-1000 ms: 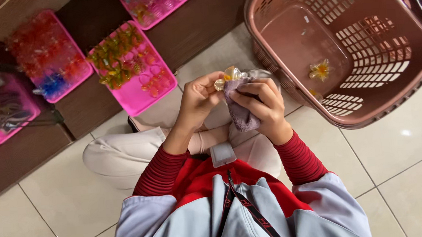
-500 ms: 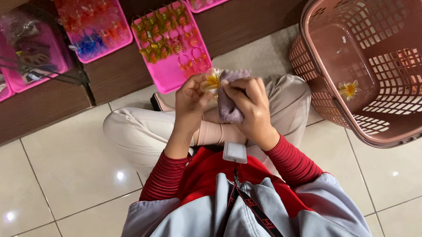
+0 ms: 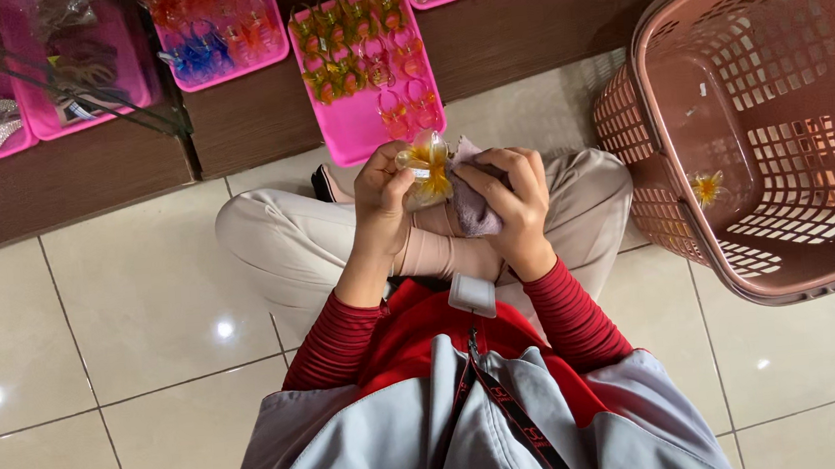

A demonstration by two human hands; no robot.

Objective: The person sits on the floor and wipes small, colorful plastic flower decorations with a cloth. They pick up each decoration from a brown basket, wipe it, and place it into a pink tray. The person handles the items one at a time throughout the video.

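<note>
Just above the crossed knees, both hands meet — the left hand (image 3: 381, 190) is curled shut round a small clear packet (image 3: 425, 172) with an orange-yellow hair ornament inside, thumb and fingertips pinching its edge. Right beside it, at three o'clock and touching, the right hand (image 3: 517, 197) is closed over a bunched mauve cloth (image 3: 473, 210), fingers folded down across the top of it. Packet and cloth press together between the two hands, held over the beige-trousered lap (image 3: 289, 245).

Out at twelve o'clock from the hands, a pink tray (image 3: 360, 130) of orange and yellow hair clips juts off the dark wooden shelf (image 3: 521, 38), its near edge just behind the packet. At eleven o'clock, another pink tray (image 3: 260, 63) carries red and blue clips. Further round at ten, a third pink tray (image 3: 133, 83) holds mixed accessories. Over at three o'clock — well apart from the hands — a dusty-pink plastic basket (image 3: 627, 119) stands on the tiled floor (image 3: 126, 317), one small yellow ornament (image 3: 706, 186) lying inside it.
</note>
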